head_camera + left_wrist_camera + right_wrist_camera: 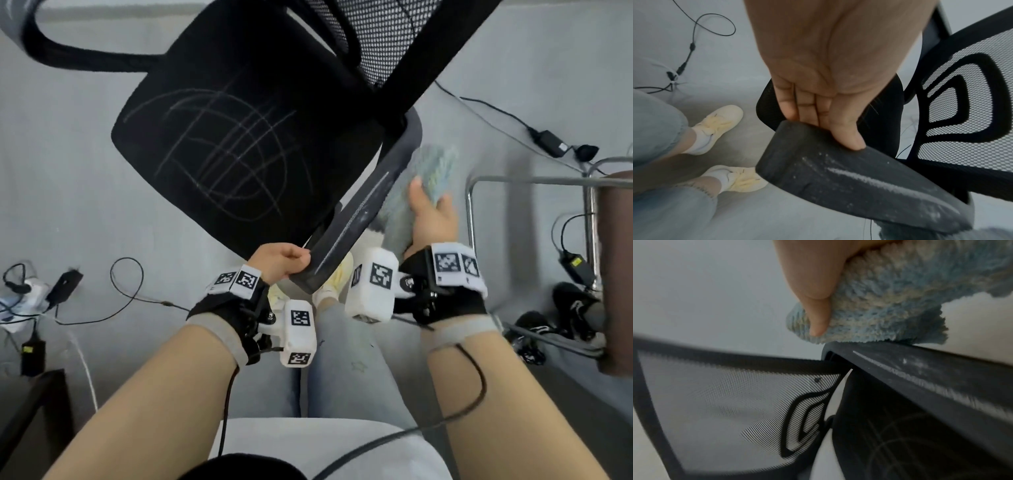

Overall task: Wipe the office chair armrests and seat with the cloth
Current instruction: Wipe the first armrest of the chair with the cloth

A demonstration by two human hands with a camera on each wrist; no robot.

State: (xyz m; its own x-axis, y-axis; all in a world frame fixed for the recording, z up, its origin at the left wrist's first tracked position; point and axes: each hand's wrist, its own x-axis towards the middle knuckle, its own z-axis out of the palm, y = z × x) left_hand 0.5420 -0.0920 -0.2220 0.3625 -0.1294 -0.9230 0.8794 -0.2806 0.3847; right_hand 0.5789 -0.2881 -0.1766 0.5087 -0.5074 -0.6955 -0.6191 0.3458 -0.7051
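A black office chair stands before me, its seat [236,144] scribbled with pale chalk lines. The near armrest [356,209] is dark grey and dusted with white powder [869,178]. My left hand [281,262] grips the armrest's near end, fingers curled over its edge [813,116]. My right hand [431,219] holds a fluffy blue-and-cream cloth [431,171], thumb pressed into it [818,316]. The cloth [890,305] sits at the far end of the armrest [931,369], touching its outer edge. The other armrest [85,54] curves at the upper left.
The mesh backrest [376,34] rises at the top. Cables and power adapters [548,140] lie on the grey floor on both sides. A chrome-framed brown piece of furniture [613,274] stands at the right, black shoes [575,305] beneath it. My feet in cream shoes [719,123] stand under the armrest.
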